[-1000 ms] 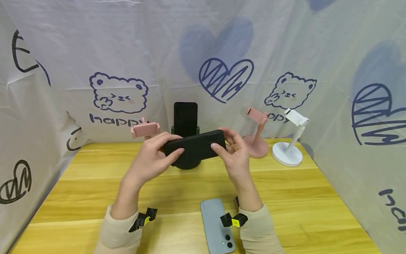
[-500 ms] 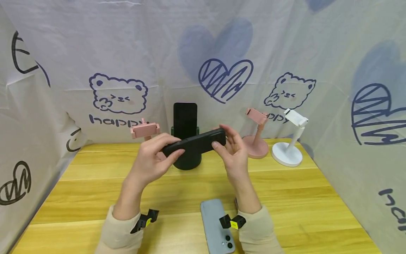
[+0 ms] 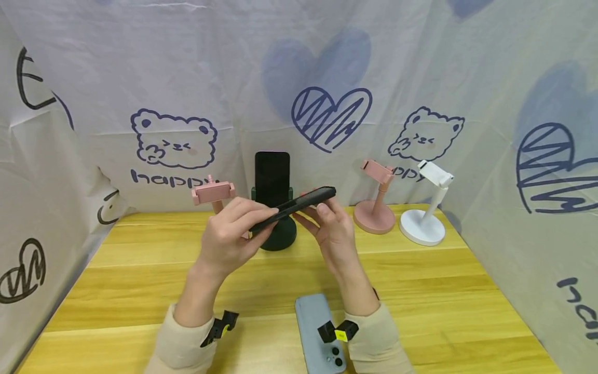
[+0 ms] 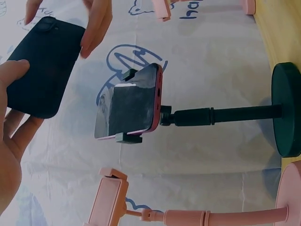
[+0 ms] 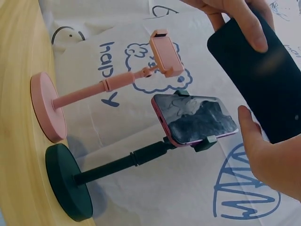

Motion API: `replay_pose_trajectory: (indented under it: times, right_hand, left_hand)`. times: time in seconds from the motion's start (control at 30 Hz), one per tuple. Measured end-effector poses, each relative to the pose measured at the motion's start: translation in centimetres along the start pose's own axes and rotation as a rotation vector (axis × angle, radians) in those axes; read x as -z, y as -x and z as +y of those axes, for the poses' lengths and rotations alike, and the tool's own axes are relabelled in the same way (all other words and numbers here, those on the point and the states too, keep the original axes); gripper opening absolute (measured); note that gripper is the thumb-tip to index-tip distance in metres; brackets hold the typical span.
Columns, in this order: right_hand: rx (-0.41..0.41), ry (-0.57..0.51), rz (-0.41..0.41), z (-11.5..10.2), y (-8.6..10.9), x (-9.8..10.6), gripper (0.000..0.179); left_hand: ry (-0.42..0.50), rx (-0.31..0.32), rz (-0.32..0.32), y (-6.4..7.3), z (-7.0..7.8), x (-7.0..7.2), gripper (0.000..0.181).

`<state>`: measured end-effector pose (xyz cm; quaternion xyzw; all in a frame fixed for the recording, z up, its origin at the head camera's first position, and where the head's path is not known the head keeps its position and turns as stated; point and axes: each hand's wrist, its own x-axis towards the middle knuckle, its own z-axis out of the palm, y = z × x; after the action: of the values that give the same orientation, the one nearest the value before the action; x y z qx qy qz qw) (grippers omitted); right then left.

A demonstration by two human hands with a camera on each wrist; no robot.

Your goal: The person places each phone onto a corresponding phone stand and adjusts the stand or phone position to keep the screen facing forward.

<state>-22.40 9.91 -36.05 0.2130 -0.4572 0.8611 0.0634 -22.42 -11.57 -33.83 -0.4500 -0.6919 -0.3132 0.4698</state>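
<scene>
My left hand (image 3: 229, 236) pinches the left end of a phone in a black case (image 3: 310, 199), its thumb on one face and fingers on the other. The phone is held in the air, almost edge-on to the head view, its right end higher. At that end my right hand (image 3: 334, 236) has its fingers extended beneath and beside the phone. In the right wrist view the right thumb (image 5: 248, 125) stands off the black case. Behind the hands, another phone (image 3: 272, 176) with a dark screen sits clamped in a dark green phone stand (image 4: 195, 117).
A light blue phone (image 3: 312, 322) lies camera side up on the wooden table (image 3: 444, 311), partly under the right wrist camera. One pink phone stand (image 3: 214, 192) is at the back left. Another pink stand (image 3: 375, 217) and a white stand (image 3: 422, 228) stand at the back right.
The black-cased phone has turned from showing its broad face to nearly edge-on in the head view. My right thumb has come off it, and the right fingers have straightened beneath.
</scene>
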Motion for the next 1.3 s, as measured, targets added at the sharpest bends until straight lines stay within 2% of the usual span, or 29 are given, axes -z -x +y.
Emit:
replay_pose_trajectory:
  times: [0.13,0.27,0.4,0.53,0.63,0.7,0.8,0.9,1.1,1.3]
  right_hand:
    - [-0.007,-0.028,0.053,0.0,0.1,-0.1,0.043]
    - [0.027,-0.038,0.112,0.0,0.1,0.0,0.039]
    - [0.076,-0.021,0.123,0.1,0.0,0.2,0.039]
    - [0.111,0.009,0.098,-0.2,0.0,0.9,0.056]
    - [0.127,0.037,0.051,-0.5,0.0,1.6,0.07]
    - [0.141,0.047,0.0,-0.7,0.0,2.1,0.073]
    - [0.162,0.058,-0.082,-1.1,0.0,2.7,0.076]
    - [0.185,0.063,-0.16,-1.4,0.0,3.1,0.076]
    - [0.224,0.084,-0.284,-1.8,0.0,3.5,0.074]
    - [0.217,0.126,-0.371,-2.3,0.0,3.8,0.074]
  left_hand:
    - [-0.013,-0.029,-0.018,0.0,0.1,-0.5,0.014]
    - [0.022,-0.017,-0.041,0.0,0.3,-0.8,0.028]
    - [0.051,0.083,-0.125,0.0,0.6,-0.7,0.032]
    - [0.098,0.253,-0.241,0.0,0.8,-0.6,0.047]
    - [0.145,0.38,-0.316,0.1,1.0,-0.4,0.063]
    - [0.187,0.443,-0.363,0.2,1.1,-0.3,0.069]
    - [0.266,0.513,-0.43,0.1,1.2,-0.2,0.073]
    - [0.324,0.558,-0.492,0.0,1.4,-0.2,0.075]
    - [0.368,0.57,-0.568,0.1,1.5,-0.3,0.077]
    - [0.385,0.537,-0.591,0.1,1.7,-0.4,0.075]
